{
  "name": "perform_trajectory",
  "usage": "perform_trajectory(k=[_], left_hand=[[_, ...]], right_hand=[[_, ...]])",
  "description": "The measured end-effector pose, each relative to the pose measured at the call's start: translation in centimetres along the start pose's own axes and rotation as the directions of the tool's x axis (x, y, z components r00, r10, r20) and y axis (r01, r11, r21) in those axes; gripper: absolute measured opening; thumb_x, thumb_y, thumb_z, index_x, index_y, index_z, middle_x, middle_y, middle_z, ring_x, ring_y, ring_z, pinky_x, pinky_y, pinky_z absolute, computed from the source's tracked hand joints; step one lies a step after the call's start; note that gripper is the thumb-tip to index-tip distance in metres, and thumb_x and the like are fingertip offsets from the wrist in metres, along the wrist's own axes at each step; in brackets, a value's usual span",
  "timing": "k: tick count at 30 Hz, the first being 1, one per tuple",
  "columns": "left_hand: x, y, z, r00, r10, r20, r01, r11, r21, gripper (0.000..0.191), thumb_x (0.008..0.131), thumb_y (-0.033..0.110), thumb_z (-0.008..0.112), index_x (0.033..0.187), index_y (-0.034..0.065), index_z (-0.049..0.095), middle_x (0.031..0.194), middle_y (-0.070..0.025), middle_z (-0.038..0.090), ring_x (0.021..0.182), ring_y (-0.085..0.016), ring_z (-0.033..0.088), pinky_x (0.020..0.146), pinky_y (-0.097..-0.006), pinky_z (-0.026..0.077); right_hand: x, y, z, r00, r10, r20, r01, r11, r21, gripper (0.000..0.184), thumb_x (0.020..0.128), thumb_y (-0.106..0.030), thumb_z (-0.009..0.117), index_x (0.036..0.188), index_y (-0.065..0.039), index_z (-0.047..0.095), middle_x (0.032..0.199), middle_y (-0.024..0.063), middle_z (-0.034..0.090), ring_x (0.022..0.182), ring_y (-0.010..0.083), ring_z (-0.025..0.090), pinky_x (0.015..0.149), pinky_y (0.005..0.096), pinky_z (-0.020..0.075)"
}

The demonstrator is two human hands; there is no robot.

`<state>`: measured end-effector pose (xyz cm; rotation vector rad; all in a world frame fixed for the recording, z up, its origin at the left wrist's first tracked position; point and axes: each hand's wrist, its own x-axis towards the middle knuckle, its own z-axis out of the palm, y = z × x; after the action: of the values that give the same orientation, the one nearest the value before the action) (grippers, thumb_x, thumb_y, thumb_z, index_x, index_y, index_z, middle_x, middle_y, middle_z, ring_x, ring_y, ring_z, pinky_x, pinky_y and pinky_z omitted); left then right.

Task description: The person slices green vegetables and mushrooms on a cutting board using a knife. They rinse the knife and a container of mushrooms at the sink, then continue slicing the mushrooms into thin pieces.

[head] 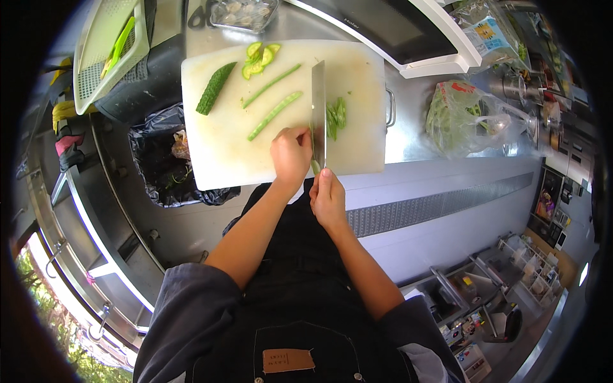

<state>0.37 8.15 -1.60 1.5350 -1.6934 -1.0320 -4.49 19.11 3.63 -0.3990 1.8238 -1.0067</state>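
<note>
My right hand point(328, 196) grips the handle of a broad-bladed kitchen cleaver point(318, 105), its blade pointing away from me over a white cutting board point(215, 158). Just left of the blade, the curled fingers of my left hand point(291, 152) hold a green bean point(314, 165), mostly hidden by hand and blade. Cut green bean pieces point(336, 117) lie right of the cleaver. Two whole beans, an upper one point(271, 86) and a lower one point(275, 116), rest to the left. Beyond them are a piece of cucumber point(216, 88) and a small pile of cucumber slices point(258, 58).
A lined trash bin point(158, 167) stands below the board's left side. A white plastic basket point(88, 91) is at upper left. Behind the board sit a clear plastic tray point(244, 14) and a Haier microwave point(407, 28). A plastic bag of greens point(455, 119) lies on the steel counter at right.
</note>
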Motion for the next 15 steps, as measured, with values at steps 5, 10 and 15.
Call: perform_trajectory(k=[5, 10, 15], left_hand=[[1.0, 0.5, 0.6, 1.0, 0.02, -0.001, -0.02, 0.996, 0.083, 0.008, 0.082, 0.005, 0.069, 0.085, -0.0001, 0.073, 0.077, -0.0159, 0.069, 0.066, -0.03, 0.067, 0.064, -0.0369, 0.053], [0.8, 0.6, 0.4, 0.999, -0.03, 0.024, 0.028, 0.997, 0.068, 0.009, 0.083, 0.006, 0.069, 0.087, -0.0002, 0.074, 0.078, -0.0162, 0.069, 0.067, -0.029, 0.068, 0.064, -0.0354, 0.054], [-1.2, 0.6, -0.7, 0.996, -0.073, 0.058, 0.073, 0.997, 0.007, 0.008, 0.082, 0.005, 0.069, 0.086, 0.0, 0.073, 0.078, -0.0158, 0.069, 0.067, -0.029, 0.068, 0.064, -0.0356, 0.053]], right_hand=[[-1.3, 0.7, -0.8, 0.994, -0.111, 0.003, 0.111, 0.987, -0.12, 0.052, 0.107, -0.042, 0.032, 0.074, -0.005, 0.047, 0.056, 0.0026, 0.045, 0.048, 0.0113, 0.043, 0.046, 0.0279, 0.0358], [-2.8, 1.8, -1.6, 0.996, -0.078, 0.03, 0.081, 0.992, -0.098, 0.051, 0.107, -0.043, 0.032, 0.076, -0.007, 0.048, 0.057, 0.0005, 0.044, 0.046, 0.0073, 0.04, 0.043, 0.0235, 0.0326], [-3.0, 1.6, -1.6, 0.999, -0.028, 0.043, 0.03, 0.998, -0.054, 0.05, 0.107, -0.043, 0.032, 0.076, -0.007, 0.047, 0.057, 0.0008, 0.043, 0.046, 0.0074, 0.039, 0.043, 0.0229, 0.0317]])
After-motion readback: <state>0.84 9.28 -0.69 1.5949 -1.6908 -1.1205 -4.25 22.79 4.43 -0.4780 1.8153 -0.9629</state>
